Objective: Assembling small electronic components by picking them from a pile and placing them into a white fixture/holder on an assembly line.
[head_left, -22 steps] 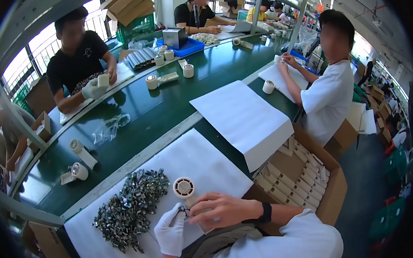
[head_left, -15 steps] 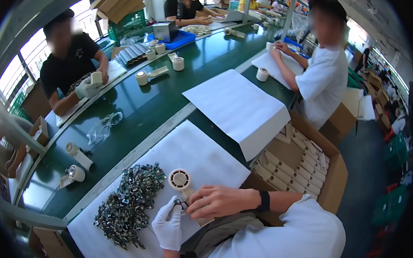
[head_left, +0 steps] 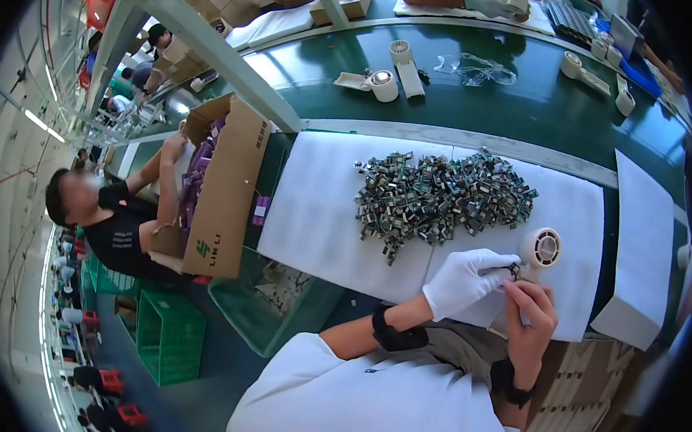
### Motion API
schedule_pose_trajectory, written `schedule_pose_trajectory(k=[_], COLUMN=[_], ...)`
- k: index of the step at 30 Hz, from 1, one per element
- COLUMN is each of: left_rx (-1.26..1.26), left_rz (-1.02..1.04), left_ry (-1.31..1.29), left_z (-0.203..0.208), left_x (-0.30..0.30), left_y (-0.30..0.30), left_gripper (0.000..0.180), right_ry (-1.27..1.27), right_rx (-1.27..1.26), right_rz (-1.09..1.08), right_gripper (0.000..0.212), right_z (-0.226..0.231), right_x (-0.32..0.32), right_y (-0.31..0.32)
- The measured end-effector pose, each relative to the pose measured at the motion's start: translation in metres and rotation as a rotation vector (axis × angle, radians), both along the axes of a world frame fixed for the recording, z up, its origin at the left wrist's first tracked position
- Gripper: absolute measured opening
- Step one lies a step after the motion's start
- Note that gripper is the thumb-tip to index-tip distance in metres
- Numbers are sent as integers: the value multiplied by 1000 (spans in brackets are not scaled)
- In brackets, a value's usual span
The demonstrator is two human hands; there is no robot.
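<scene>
My left hand (head_left: 467, 282), in a white glove, pinches a small dark circuit board (head_left: 513, 270) between thumb and fingertips. My bare right hand (head_left: 531, 312) has its fingers drawn together right beside the board; what they grip is hidden. Just beyond both hands lies a cream handheld fan (head_left: 544, 247) with a round slotted head, its handle partly covered by my right fingers. To the left of it, a large heap of small circuit boards (head_left: 443, 199) is spread over the white foam sheet (head_left: 314, 210).
Across the far side runs a green conveyor belt (head_left: 308, 81) carrying opened fans (head_left: 384, 86) and a clear plastic bag (head_left: 475, 70). At left, a person sits behind a cardboard box (head_left: 227, 191) of purple parts. A green bin (head_left: 245, 315) stands below; a box of cream parts (head_left: 578, 391) is at lower right.
The view has swung left, bringing the purple-parts box and green bin into sight. My right hand has drawn in from lying over the fan handle to closed fingertips beside the board.
</scene>
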State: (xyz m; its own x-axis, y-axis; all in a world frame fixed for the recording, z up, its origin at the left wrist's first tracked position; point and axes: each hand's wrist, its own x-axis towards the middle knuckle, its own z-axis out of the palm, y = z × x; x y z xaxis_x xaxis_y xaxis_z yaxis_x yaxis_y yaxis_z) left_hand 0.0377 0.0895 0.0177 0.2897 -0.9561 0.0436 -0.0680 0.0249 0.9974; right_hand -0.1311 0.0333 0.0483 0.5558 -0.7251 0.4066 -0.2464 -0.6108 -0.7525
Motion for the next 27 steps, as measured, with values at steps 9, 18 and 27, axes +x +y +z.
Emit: schedule_pose_trajectory(k=[9,18,27], left_rx=[97,131,34], left_rz=[-58,-46,-28], left_ry=[137,47,-29], left_z=[8,12,5], left_x=[-10,-10,-20], left_y=[6,-4,-4], left_gripper=[33,32,35], right_ry=[-41,-59,-114], right_rx=[384,364,374], right_rz=[-50,-238,-193], right_gripper=[14,11,12], right_z=[5,1,-2], right_x=[-16,-9,-10], right_y=[-2,-21,-20])
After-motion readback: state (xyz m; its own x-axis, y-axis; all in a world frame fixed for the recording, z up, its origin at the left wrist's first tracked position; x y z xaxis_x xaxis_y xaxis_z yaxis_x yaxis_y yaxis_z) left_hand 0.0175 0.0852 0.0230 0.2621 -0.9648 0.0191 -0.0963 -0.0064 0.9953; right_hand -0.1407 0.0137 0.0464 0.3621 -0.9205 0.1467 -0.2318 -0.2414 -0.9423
